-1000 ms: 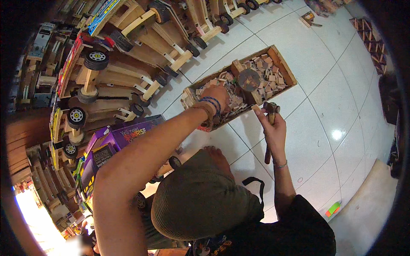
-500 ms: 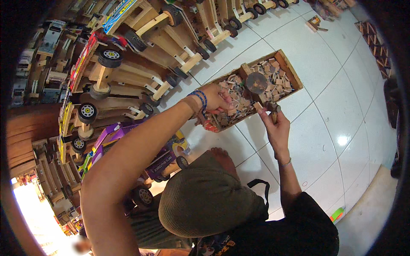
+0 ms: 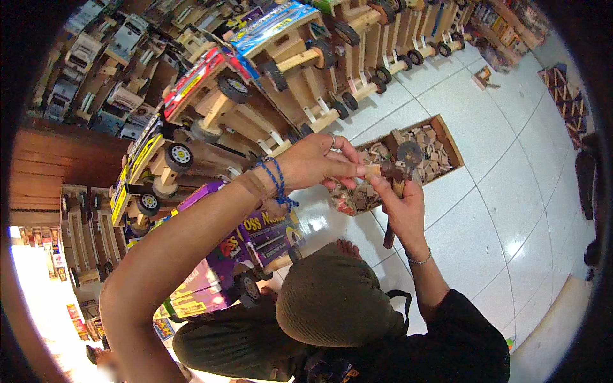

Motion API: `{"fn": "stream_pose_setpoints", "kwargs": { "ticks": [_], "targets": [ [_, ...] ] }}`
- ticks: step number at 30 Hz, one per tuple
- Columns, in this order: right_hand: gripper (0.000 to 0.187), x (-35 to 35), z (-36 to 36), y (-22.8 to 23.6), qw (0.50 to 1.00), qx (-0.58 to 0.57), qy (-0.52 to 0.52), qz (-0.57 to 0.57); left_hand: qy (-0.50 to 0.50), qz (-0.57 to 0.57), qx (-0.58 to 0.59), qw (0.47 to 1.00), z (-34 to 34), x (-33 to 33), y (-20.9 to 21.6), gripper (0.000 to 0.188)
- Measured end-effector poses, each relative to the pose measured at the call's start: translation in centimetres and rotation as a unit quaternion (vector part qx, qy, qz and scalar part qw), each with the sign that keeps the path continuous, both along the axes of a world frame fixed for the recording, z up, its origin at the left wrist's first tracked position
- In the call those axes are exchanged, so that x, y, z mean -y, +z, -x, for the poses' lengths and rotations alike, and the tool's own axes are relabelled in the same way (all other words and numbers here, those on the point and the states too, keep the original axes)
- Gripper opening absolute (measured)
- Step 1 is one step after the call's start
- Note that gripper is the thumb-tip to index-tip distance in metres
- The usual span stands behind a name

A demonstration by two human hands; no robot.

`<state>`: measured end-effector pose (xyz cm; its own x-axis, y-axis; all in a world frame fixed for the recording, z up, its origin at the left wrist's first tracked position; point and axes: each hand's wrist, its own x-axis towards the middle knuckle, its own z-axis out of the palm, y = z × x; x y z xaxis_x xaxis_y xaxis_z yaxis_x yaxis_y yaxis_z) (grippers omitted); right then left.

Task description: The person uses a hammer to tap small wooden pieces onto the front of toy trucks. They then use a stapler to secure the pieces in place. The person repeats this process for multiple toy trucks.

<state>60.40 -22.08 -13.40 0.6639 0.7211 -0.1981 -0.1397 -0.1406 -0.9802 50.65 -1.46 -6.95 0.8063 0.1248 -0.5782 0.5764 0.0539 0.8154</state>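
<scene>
Your left hand pinches a small wooden block at its fingertips, meeting your right hand at the block's 5 o'clock. The right hand is closed around a dark-handled tool with a round wheel at 12 o'clock. The tool's exact kind is hard to make out against the wooden tray of blocks behind.

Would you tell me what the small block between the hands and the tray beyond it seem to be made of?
The small block looks like bare, unpainted wood: pale tan, matte. The tray also seems raw wood, perhaps thin board, with light brown, unfinished walls, holding similar pale offcuts.
</scene>
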Motion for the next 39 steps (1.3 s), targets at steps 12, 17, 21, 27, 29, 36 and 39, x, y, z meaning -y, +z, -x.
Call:
{"fn": "stream_pose_setpoints", "kwargs": {
  "ticks": [12, 17, 21, 27, 29, 36, 39],
  "targets": [
    [0.043, 1.4, -5.0, -4.0, 0.928, 0.292, 0.099, 0.209, -0.050, -0.283, 0.111, 0.951, 5.2, 1.5, 7.6, 0.033],
    [0.064, 1.6, -6.9, -5.8, 0.900, 0.421, -0.004, 0.113, 0.116, -0.193, -0.041, 0.973, 13.0, 10.2, 17.8, 0.020],
    [0.072, 0.2, -11.4, -4.8, 0.876, 0.424, 0.002, 0.230, 0.166, -0.226, 0.062, 0.958, 15.8, 17.1, 11.1, 0.014],
    [0.077, -0.8, -14.2, -7.1, 0.867, 0.424, 0.065, 0.255, 0.389, -0.025, 0.121, 0.913, 11.2, 18.0, -4.5, 0.025],
    [0.078, -0.4, -14.1, -7.9, 0.895, 0.369, 0.067, 0.241, 0.292, 0.033, 0.053, 0.954, 8.2, 16.4, -8.1, 0.028],
    [0.078, -0.3, -13.8, -8.9, 0.923, 0.307, 0.042, 0.229, -0.061, -0.647, 0.028, 0.759, -2.0, 11.0, -17.8, 0.026],
    [0.078, -0.3, -13.6, -8.9, 0.915, 0.323, 0.038, 0.241, -0.081, -0.637, 0.010, 0.766, -3.1, 10.2, -18.8, 0.022]
  ]
}}
